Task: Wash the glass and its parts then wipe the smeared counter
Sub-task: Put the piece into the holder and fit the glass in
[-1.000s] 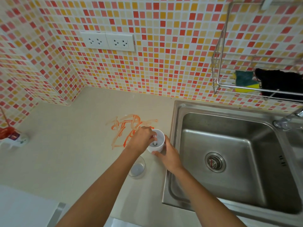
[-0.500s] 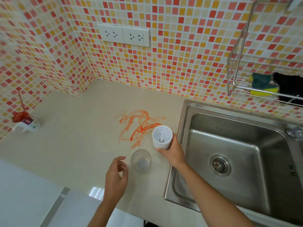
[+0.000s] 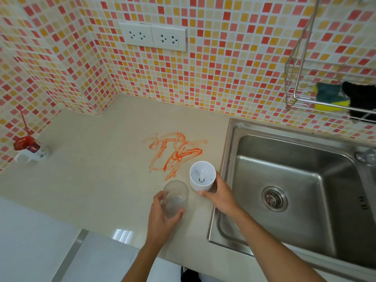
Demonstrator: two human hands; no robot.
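Glass [image 3: 175, 197]: clear tumbler, lower centre of the frame, upright on the worktop [image 3: 85, 180] or barely lifted off it; the view does not settle which. It appears empty, with only a faint film at the bottom.

Left hand [image 3: 162, 218]: fingers and thumb curled round the glass's lower wall from the near side, gripping it.

White cup part [image 3: 202, 176]: round plastic piece with a small post inside, just right of the glass and near the sink's left rim.

Right hand [image 3: 220, 197]: wrapped round the white cup part from the right and near side, thumb tip under its near edge.

Orange smear [image 3: 175, 153]: streaks on the worktop, just above both pieces in the frame, not yet wiped.

Sink [image 3: 230, 151]: steel basin, right half of the frame, drain [image 3: 274, 198] at its middle; tap base at the right edge.

Wire rack [image 3: 293, 98]: upper right, holding a sponge [image 3: 329, 98] and a dark cloth.

Handling note: the step appears to be carrying both pieces to the sink. Keep each upright, lift straight up so neither drags through the smear, and clear the raised sink rim before lowering.

Change from half a second ago: the left hand hung open and apart from the glass, lower left of it; it now grips the glass. The right hand's hold on the white cup part is unchanged.
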